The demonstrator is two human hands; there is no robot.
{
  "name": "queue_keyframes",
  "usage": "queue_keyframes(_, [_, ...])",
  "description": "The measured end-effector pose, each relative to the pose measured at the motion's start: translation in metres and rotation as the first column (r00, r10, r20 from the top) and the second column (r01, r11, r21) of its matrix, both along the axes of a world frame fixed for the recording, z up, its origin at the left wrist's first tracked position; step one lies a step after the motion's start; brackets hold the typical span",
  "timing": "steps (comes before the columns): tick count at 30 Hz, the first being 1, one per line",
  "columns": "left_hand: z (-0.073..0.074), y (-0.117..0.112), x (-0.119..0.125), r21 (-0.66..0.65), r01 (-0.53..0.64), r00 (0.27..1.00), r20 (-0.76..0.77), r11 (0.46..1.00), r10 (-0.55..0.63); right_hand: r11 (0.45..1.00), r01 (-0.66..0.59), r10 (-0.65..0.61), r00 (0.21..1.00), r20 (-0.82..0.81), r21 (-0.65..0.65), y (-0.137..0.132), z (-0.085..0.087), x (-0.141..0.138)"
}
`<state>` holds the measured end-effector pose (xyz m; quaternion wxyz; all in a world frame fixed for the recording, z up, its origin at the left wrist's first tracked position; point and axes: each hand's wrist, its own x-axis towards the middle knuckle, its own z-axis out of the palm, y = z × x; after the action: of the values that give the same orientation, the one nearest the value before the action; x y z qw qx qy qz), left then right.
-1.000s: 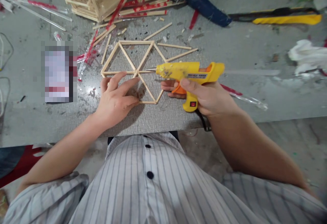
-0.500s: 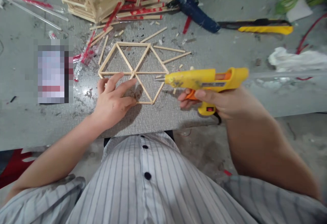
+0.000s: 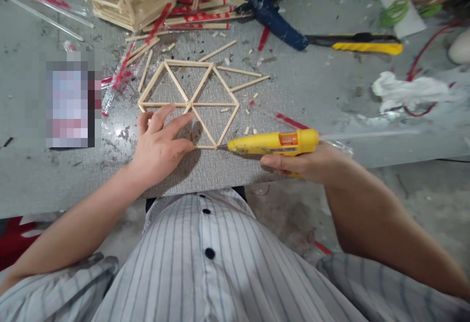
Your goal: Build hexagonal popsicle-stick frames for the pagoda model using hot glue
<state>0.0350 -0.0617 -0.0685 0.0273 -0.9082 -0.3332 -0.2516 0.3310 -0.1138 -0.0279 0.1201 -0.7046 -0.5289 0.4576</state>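
A hexagonal frame of wooden chopsticks (image 3: pixel 203 104), with spokes meeting in its middle, lies flat on the grey table. Over its lower left part rests my left hand (image 3: pixel 159 138), palm down and fingers spread, the fingertips touching the sticks near the hub and the bottom edge. My right hand (image 3: pixel 304 161) is wrapped round a yellow hot glue gun (image 3: pixel 257 143). The gun's metal nozzle is at the frame's lower right corner; whether it touches the wood I cannot tell. Its handle and trigger are mostly hidden under the hand.
Behind the frame stand a chopstick structure (image 3: pixel 134 4), red-wrapped chopsticks (image 3: pixel 209 17), a blue cutter tool (image 3: pixel 270 11) and a yellow utility knife (image 3: pixel 367 48). Crumpled white tissue (image 3: pixel 407 89) lies right, a blurred rectangular object (image 3: pixel 68 104) left. Loose sticks (image 3: pixel 238 71) lie beside the frame.
My right hand has brought the glue gun down and slightly left, from beside the frame's right corner to its lower right corner. My left hand stays on the frame.
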Motion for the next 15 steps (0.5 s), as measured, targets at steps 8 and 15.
queue_keyframes(8, [0.004,-0.0008,0.0021,0.047,0.018,1.0,0.017,0.999,-0.019,0.987,0.108,-0.113,0.993,-0.037,-0.117,0.0003,0.0051,-0.0077])
queue_keyframes(15, [0.005,-0.001,0.0028,0.042,0.01,1.0,0.018,0.999,-0.011,0.999,0.032,-0.038,0.989,-0.141,-0.041,0.001,0.0008,-0.006])
